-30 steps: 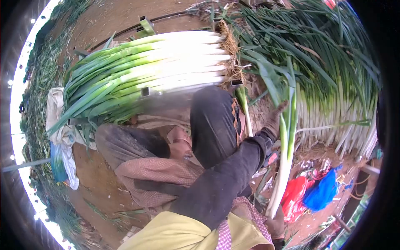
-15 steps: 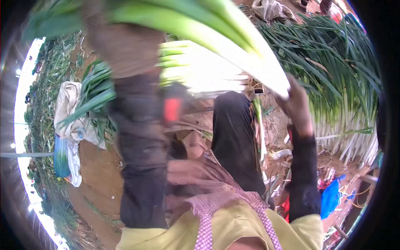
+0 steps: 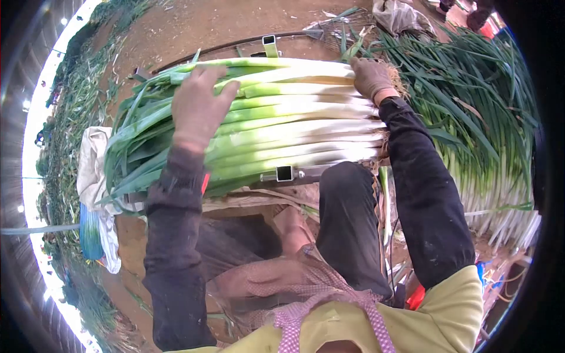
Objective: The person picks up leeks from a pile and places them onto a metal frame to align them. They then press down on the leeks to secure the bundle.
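Several long green onions (image 3: 306, 109) lie side by side on a low metal frame (image 3: 285, 173), white root ends to the right and green leaves (image 3: 141, 135) to the left. My left hand (image 3: 201, 106), gloved, is over the green part near the far edge of the row, its fingers spread and slightly blurred. At the root end, my right hand (image 3: 371, 77), also gloved, curls over the farthest onions. Its fingertips press against the white stalks beside the roots.
A big pile of green onions (image 3: 488, 147) is at the right. Pale sacks lie at the top right (image 3: 400, 16) and left (image 3: 94, 165). A thin curved rod (image 3: 235, 42) lies beyond the frame, near a wire rake head (image 3: 335, 35). My knee (image 3: 347, 194) is close to the frame.
The onions that were lifted and blurred between my hands now lie at the far side of the row. Both hands have come down onto or over the row, and the left has opened.
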Motion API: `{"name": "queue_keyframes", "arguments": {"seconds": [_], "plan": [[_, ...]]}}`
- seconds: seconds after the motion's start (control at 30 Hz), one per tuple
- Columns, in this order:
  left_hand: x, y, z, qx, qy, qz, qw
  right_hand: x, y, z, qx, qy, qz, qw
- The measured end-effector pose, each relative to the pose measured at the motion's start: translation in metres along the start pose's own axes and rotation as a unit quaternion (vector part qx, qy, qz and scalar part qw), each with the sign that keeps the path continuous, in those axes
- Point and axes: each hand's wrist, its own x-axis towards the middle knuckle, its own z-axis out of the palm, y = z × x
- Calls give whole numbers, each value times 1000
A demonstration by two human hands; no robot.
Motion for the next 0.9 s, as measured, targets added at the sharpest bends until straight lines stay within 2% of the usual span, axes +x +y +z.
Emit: {"name": "queue_keyframes", "arguments": {"seconds": [0.03,0.13,0.17,0.27,0.33,0.4,0.43,0.53,0.57,0.67,0.73,0.8,0.87,0.9], "plan": [[18,7,3,92,34,35,995,-1,-6,-9,-26,-51,24,998],[65,-1,52,238,36,36,970,-5,-4,-1,-25,-3,38,999],[75,-7,65,200,-50,-3,978,-6,-8,-6,-61,-8,55,997],[77,-8,89,247,21,3,969,-23,-22,-32,-82,54,-17,995],[81,-6,86,259,2,6,966,-32,-39,-41,84,69,-85,990],[86,2,85,282,-16,-3,959,-33,-60,-30,36,94,-78,992],[83,1,80,269,0,31,963,-32,-66,-24,44,94,-60,993],[71,-10,58,244,-67,112,961,-34,-64,-16,54,137,-33,989],[71,-20,62,234,-41,138,962,-32,-61,-18,64,147,-30,987],[82,-24,72,249,-9,136,959,-22,-58,-17,95,174,-61,978],[101,-24,64,210,-92,98,968,-1,-51,1,132,188,-93,969],[116,-22,53,203,-161,77,963,16,-36,-9,148,14,-79,986],[125,-12,38,225,-213,79,947,29,-24,-9,119,3,-96,988],[120,2,36,222,-189,55,955,29,-26,-19,102,-13,-80,991]]}}
